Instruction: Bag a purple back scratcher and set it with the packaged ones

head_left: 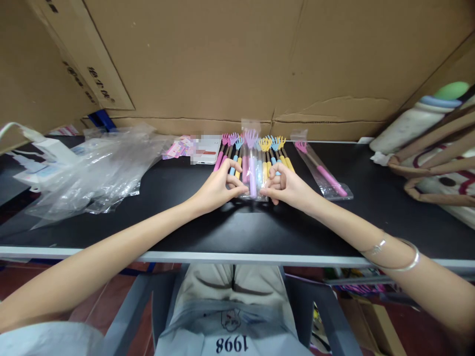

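A purple back scratcher [253, 170] lies inside a clear plastic bag [246, 126], held upright in line with my body. My left hand [225, 185] pinches the bag's lower left corner between thumb and fingers. On the other lower corner, my right hand [280, 184] has its thumb and fingertips closed. Behind the bag, several loose back scratchers with pink, blue and yellow handles [285, 159] lie side by side, partly hidden by my hands. To the right, a pink back scratcher [326, 177] rests in its own clear bag.
A heap of clear plastic bags [107, 168] spreads over the left of the black table [178, 230]. White chargers with cables [52, 153] lie beside it. Small printed cards [178, 147] sit at the back. A bottle [415, 123] and a tote bag [441, 168] occupy the right end.
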Motion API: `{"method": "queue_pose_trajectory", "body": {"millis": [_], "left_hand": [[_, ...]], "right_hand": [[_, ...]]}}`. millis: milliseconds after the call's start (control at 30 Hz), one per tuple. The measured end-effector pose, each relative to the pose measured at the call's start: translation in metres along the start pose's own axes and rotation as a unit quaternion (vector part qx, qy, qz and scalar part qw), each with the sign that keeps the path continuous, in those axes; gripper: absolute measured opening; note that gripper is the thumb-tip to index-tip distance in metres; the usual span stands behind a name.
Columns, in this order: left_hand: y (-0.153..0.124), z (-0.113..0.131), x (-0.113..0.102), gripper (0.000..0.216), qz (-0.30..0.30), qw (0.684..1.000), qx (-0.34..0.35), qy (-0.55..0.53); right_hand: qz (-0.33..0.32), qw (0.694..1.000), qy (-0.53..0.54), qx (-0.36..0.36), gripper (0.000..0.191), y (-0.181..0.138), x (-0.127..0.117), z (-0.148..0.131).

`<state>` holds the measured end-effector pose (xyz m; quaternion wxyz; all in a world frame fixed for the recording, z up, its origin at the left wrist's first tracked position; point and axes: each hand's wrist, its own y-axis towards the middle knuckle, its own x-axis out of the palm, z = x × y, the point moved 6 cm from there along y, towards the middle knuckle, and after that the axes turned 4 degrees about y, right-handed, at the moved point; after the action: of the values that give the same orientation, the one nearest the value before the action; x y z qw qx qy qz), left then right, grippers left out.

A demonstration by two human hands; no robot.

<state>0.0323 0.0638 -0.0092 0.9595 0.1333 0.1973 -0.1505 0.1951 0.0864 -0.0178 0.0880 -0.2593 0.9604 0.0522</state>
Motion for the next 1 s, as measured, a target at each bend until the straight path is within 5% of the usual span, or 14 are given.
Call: {"method": "queue_pose_trajectory", "body": {"millis": [567,1000], "left_hand": [[-0.005,0.002,0.006,0.015,-0.076,0.969,0.037,0.234],[-0.004,0.001,0.009,0.017,-0.078,0.986,0.029,0.145]], "right_hand": [[-0.109,0.988,-0.110,-0.025,0.024,-0.007,0.013,-0.005],[-0.123,0.991,-0.052,0.008,0.030,-0.006,0.013,-0.001]]}}
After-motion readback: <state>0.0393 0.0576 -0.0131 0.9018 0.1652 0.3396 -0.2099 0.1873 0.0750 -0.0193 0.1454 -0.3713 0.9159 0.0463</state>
